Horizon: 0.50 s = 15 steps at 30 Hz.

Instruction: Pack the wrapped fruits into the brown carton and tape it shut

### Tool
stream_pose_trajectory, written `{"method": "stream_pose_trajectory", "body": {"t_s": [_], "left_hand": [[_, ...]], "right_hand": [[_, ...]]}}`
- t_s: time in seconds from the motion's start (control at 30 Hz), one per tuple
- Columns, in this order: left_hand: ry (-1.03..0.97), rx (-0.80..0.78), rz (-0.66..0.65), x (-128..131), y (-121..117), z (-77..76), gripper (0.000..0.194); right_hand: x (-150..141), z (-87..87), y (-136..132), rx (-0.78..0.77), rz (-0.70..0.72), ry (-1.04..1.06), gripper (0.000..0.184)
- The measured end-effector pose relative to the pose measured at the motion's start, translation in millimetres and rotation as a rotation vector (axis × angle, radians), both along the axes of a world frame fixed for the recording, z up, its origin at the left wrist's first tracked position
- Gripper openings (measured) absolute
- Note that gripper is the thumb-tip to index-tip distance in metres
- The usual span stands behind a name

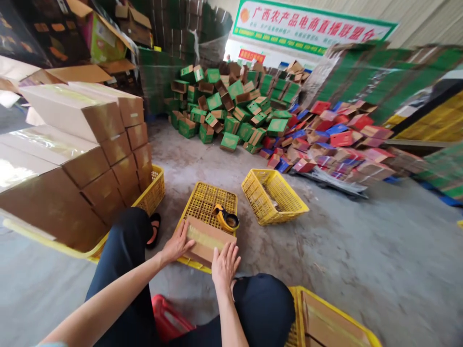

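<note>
A small brown cardboard box [209, 241] with clear yellowish tape along its top rests on an upturned yellow plastic crate [197, 205] between my knees. My left hand [178, 244] grips the box's left end, with the thumb over the top and the fingers along the far side. Lying flat on the right part of the box, my right hand [224, 264] has its fingers stretched out. Just beyond the box, a yellow and black tape dispenser [226, 218] sits on the same crate. The box's underside is hidden.
At my left, closed cardboard boxes [104, 113] are stacked in a large yellow crate [156, 190]. Another yellow crate [275, 197] stands ahead right. Cardboard pieces [333, 320] lie in a crate by my right knee. Green cartons [231, 125] and red-blue cartons [333, 140] are heaped farther back.
</note>
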State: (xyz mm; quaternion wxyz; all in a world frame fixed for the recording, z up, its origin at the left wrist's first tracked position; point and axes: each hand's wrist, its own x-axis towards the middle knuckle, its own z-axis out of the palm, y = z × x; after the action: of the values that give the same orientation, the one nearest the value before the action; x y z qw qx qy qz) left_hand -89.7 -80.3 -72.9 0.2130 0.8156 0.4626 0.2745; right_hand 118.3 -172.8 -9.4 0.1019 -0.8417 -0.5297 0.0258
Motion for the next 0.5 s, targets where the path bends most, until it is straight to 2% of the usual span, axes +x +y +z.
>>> {"method": "stream_pose_trajectory", "body": {"t_s": [0.1,0.2,0.37,0.5], "left_hand": [[-0.060,-0.173,-0.021,-5,3,3.9,0.086],[-0.112,-0.278,-0.044,-10,7,4.5,0.086],[-0.173,-0.312,-0.092,-13,12,-1.1,0.087],[-0.182,-0.314,-0.114,-16,16,-4.6,0.080]], "right_hand": [[-6,-0.4,9,-0.037,0.062,-0.034,0.068],[-24,-5.9,18,-0.032,0.194,-0.022,0.064],[-66,-10.9,35,0.003,0.351,0.032,0.058],[-86,1.3,54,-0.048,0.387,0.086,0.054]]}}
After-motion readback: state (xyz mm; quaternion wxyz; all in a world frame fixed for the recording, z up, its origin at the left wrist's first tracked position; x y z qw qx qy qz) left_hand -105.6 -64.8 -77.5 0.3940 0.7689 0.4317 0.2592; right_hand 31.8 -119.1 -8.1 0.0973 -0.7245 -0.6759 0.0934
